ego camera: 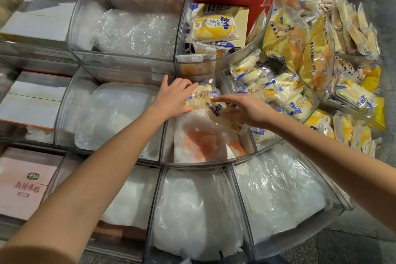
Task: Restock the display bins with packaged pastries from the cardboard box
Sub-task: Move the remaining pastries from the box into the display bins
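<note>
Bare forearms, left hand (174,97) spread on one pastry pack (200,96), right hand (246,110) gripping another, half-hidden.

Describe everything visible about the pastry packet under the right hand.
The pastry packet is a clear plastic wrapper with blue print and a yellow patch, holding a pale, soft-looking bun. It lies tilted, one end lower toward the right, over the white padding in the middle clear bin. The right hand rests on top with fingers spread; its grip is unclear. A second similar packet sits just behind it, touched by the left hand.
</note>
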Demonstrator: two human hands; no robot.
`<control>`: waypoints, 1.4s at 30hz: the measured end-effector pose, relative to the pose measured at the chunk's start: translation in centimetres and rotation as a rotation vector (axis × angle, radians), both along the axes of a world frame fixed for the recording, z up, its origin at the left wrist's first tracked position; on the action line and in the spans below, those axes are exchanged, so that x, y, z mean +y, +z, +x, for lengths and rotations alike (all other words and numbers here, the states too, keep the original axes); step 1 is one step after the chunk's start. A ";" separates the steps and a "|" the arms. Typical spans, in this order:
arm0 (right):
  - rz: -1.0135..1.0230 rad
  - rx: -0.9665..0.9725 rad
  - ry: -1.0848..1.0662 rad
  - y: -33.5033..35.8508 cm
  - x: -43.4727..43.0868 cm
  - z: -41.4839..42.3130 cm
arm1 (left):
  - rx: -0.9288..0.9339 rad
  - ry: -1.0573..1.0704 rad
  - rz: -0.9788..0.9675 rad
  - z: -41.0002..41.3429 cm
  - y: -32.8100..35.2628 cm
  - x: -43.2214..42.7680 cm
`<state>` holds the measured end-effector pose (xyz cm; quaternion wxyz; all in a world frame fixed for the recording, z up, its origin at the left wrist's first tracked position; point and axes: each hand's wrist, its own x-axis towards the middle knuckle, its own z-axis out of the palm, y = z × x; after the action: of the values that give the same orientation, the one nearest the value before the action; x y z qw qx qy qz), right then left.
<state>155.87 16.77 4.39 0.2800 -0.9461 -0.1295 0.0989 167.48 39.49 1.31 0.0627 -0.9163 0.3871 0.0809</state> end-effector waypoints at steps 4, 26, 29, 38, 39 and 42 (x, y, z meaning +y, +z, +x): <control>-0.053 0.084 0.081 0.4 1.7 2.8 | 0.035 0.061 -0.289 -0.3 -0.3 1.8; -0.531 -0.305 0.204 -5.5 4.2 2.7 | -0.119 0.021 -0.574 -1.6 -2.0 4.0; -0.509 -0.251 0.111 -4.9 4.7 3.5 | -0.125 0.041 -0.578 -1.5 -1.7 3.9; -0.503 -0.236 0.110 -5.6 5.0 4.6 | -0.081 0.087 -0.578 -1.7 -1.2 4.7; -0.522 -0.227 0.113 -5.6 5.1 4.6 | -0.076 0.094 -0.576 -1.7 -1.0 4.7; -0.586 -0.187 0.038 -5.7 5.7 3.9 | -0.065 0.097 -0.566 -1.9 -0.7 4.9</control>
<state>159.80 22.51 -1.33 -0.0196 -0.9889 -0.1386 0.0497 165.57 44.40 0.65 -0.1870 -0.9169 0.3480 -0.0569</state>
